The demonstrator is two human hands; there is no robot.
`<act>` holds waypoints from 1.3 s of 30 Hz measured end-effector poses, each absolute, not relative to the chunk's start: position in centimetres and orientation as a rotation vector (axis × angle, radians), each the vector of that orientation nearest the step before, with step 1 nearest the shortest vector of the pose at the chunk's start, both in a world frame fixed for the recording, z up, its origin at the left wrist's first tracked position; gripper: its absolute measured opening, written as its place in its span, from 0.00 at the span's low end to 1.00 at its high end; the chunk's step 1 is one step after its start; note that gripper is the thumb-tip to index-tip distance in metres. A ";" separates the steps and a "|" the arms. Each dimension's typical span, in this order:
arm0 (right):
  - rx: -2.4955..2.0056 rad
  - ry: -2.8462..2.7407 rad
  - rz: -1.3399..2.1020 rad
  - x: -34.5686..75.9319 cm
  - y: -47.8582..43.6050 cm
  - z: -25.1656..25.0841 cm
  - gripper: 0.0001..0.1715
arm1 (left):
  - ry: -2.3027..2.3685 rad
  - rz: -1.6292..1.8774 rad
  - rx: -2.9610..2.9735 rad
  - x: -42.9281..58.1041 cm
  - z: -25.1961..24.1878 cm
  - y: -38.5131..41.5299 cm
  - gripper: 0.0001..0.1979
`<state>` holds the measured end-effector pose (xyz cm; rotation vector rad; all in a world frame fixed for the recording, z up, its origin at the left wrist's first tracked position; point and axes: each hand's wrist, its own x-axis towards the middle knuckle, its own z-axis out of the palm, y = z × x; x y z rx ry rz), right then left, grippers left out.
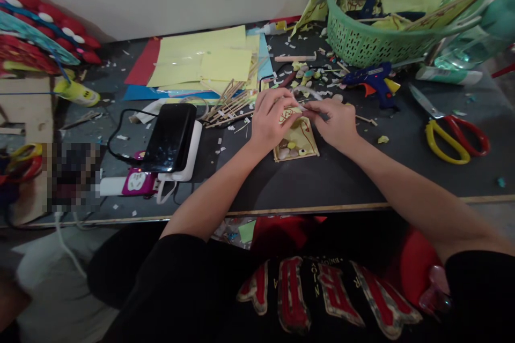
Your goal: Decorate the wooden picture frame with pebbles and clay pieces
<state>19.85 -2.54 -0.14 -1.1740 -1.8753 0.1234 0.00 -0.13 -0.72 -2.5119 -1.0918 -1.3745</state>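
A small yellow craft piece (301,142) with drawn lines and little stuck-on bits lies on the dark table (341,177), in front of me. My left hand (271,118) rests on its left top corner with the fingers curled, pinching its upper edge. My right hand (338,120) is closed beside it, fingertips meeting the left hand's over the piece and pinching something small and pale that I cannot make out.
A bundle of thin wooden sticks (229,107) lies left of the hands. A phone (171,136) sits on a power bank. Behind are yellow paper sheets (205,59), a green basket (374,37), a blue glue gun (374,80), and at right red-yellow scissors (456,136). Paper scraps are scattered.
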 end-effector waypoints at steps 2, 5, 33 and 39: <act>-1.178 -1.871 0.134 19.8 -2.5 -0.1 0.08 | -1.092 -1.361 -2.473 0.0 -0.5 -0.1 0.21; -1.170 -1.848 0.165 19.6 -2.5 -0.2 0.09 | -1.004 -1.267 -2.493 0.0 -0.2 -0.1 0.13; -1.070 -2.234 -0.214 18.8 5.4 2.9 0.08 | -1.276 -1.982 -2.414 -1.4 0.9 1.5 0.22; -1.100 -2.065 -0.016 17.5 4.1 1.8 0.11 | -1.568 -2.159 -2.519 -2.1 -2.2 4.1 0.32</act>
